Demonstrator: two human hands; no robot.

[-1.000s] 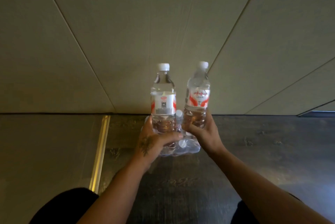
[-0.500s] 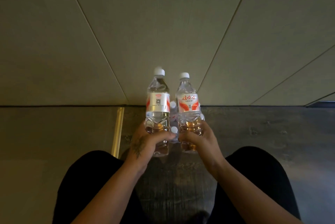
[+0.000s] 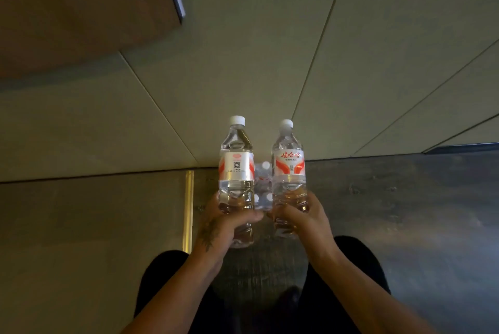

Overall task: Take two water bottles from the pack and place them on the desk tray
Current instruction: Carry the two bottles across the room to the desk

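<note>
Head view, single frame, dim light. Left hand point(image 3: 225, 225) wrapped around the lower body of the left bottle point(image 3: 237, 171); fingers closed tight on it, thumb across the front, a dark tattoo on the back of the hand. Right hand point(image 3: 302, 221) gripping the lower body of the right bottle point(image 3: 289, 171) the same way, fingers curled and clamped on the plastic. Both bottles upright, held side by side in the air, close but with a narrow gap between them. Both clear, filled, white caps on. The left bottle's label shows a QR code on white with red side marks; the right bottle's label shows red characters above a red swoosh. Through the gap between the two, the pack point(image 3: 263, 187) is partly visible lower down: a few white caps and clear plastic, sitting on the dark wood-grain floor point(image 3: 405, 212). Most of the pack is hidden by the held bottles and hands. A brass strip point(image 3: 188, 206) runs along the floor to the left of the hands. Beige panelled wall point(image 3: 256, 63) behind. A brown wooden surface with a pale edge point(image 3: 81, 4) fills the upper left corner. The desk tray is not seen. The person's dark-clad legs point(image 3: 351, 266) at the bottom.
</note>
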